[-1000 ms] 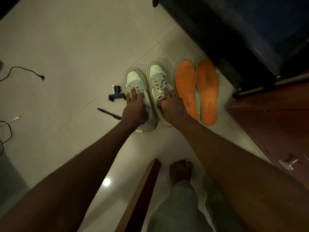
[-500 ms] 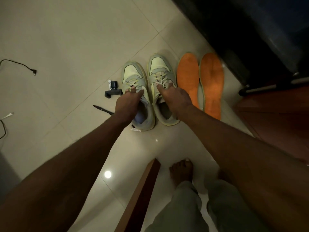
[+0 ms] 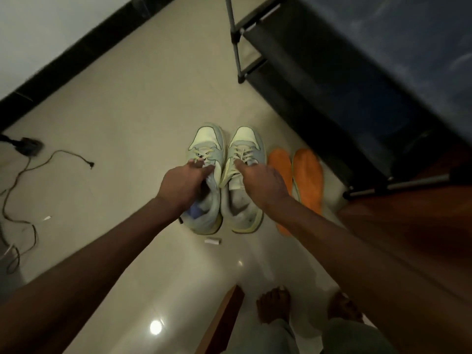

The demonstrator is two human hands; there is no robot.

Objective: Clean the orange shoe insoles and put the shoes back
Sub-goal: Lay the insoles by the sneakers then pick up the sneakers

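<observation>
Shoes (image 3: 224, 180) pale green-grey, yellow laces, insoles (image 3: 296, 185) orange, fuzzy

Left shoe (image 3: 207, 175): pale yellow and grey sneaker, laces loosely tied, toe pointing away, gripped at the tongue by the left hand (image 3: 182, 185).
Right shoe (image 3: 242, 180): matching sneaker, touching the left shoe's side, held at the tongue by the right hand (image 3: 263, 185), heel opening facing up.
Insoles (image 3: 306, 180): two orange insoles lying flat, side by side, just right of the right-hand grip, partly hidden behind that forearm.
</observation>
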